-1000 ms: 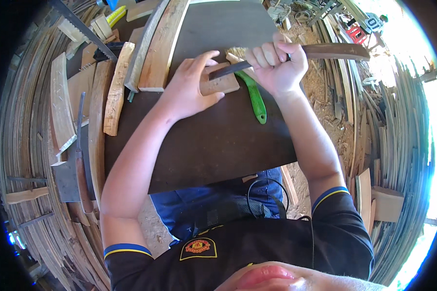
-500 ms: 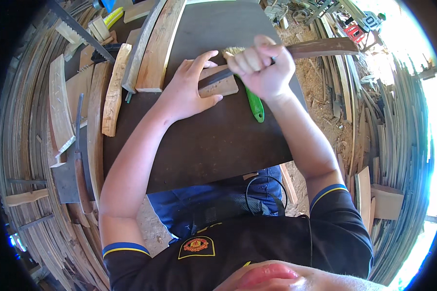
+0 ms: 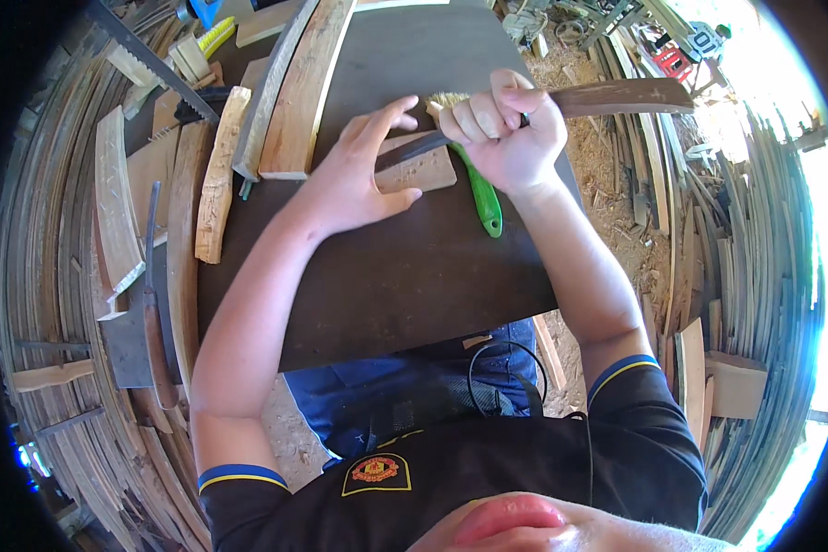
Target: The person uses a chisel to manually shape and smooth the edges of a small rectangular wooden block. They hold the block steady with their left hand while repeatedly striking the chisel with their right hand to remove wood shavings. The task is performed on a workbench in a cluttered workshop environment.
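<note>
My right hand is closed round a long tool with a brown wooden handle reaching right and a dark blade slanting down-left over a small wooden block. The blade's far end lies at my left hand, which curves around the block's left end with fingers and thumb apart; whether they touch it I cannot tell. A green-handled brush lies just right of the block, partly hidden under the blade and my right hand.
Boards and a rough offcut lie on the dark worktop's left. A saw and a slim wooden-handled tool are further left. Stacked wood strips line the right; a red object is at back right.
My right hand moved down-left along with the tool, then slightly back to the right. My left hand shifted a little left, and its fingers now look wider apart around the block.
</note>
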Demonstrator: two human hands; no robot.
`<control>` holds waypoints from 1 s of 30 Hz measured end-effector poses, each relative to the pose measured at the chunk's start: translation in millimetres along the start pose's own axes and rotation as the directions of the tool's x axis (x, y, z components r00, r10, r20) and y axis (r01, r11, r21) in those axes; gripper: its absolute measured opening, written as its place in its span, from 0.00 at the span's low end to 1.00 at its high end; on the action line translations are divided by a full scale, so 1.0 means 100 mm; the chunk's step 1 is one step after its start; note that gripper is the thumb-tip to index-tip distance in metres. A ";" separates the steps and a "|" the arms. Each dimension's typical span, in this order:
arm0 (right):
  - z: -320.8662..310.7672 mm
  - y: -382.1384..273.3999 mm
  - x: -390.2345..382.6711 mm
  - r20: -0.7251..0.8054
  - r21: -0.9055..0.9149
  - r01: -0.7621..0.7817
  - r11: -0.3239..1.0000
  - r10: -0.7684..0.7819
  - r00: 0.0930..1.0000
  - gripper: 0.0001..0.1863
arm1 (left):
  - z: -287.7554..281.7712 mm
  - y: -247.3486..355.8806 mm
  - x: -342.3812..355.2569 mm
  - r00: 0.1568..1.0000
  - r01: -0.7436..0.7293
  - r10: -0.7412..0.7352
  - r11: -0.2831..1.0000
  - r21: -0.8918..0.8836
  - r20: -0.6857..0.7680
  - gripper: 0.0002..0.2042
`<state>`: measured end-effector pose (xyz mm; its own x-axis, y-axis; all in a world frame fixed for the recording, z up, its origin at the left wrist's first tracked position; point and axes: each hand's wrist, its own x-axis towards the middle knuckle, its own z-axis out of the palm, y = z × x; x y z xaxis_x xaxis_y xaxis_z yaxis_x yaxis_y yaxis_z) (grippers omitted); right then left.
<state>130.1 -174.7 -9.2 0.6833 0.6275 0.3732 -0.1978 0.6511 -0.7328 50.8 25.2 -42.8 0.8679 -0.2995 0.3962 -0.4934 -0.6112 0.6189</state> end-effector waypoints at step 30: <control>-0.10 -0.09 -0.01 -0.112 0.026 0.003 1.000 0.000 0.994 0.15 | -0.44 0.18 -0.05 0.919 0.312 -0.351 0.926 0.210 0.182 0.47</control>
<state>138.8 -185.6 -8.3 0.7579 0.5756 0.3072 -0.2140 0.6642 -0.7163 35.1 48.2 -4.3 0.9808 -0.1938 0.0234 -0.1740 -0.8136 0.5548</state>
